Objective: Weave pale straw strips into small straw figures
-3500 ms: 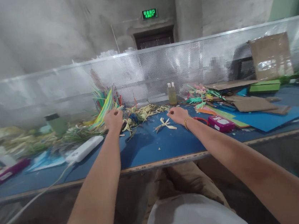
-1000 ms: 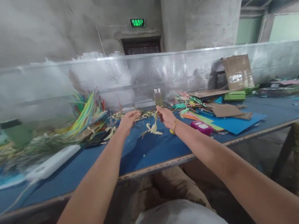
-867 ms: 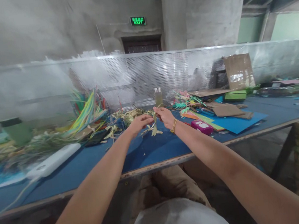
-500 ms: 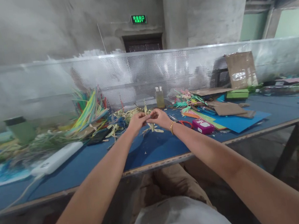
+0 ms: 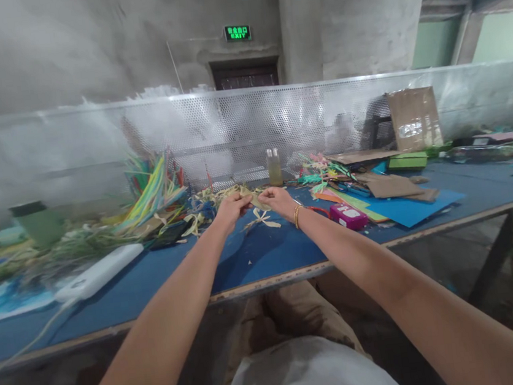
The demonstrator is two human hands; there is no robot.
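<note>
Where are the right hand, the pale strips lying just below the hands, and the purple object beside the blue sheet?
Right hand [image 5: 278,198]: head view, back of the hand.
Pale strips [image 5: 263,219]: head view, near where they meet.
Purple object [image 5: 348,216]: head view, middle of its surface.

held strip [image 5: 258,201] pale straw, bow-like piece [image 5: 263,219] cream, tabletop [image 5: 268,253] blue, bracelet [image 5: 296,217] gold, box [image 5: 349,216] magenta w/ white patch, power bar [image 5: 101,272] white, bundle [image 5: 153,195] yellow/green/red, screen [image 5: 243,117] silver-grey, dotted, exit sign [image 5: 238,32] green on black
</note>
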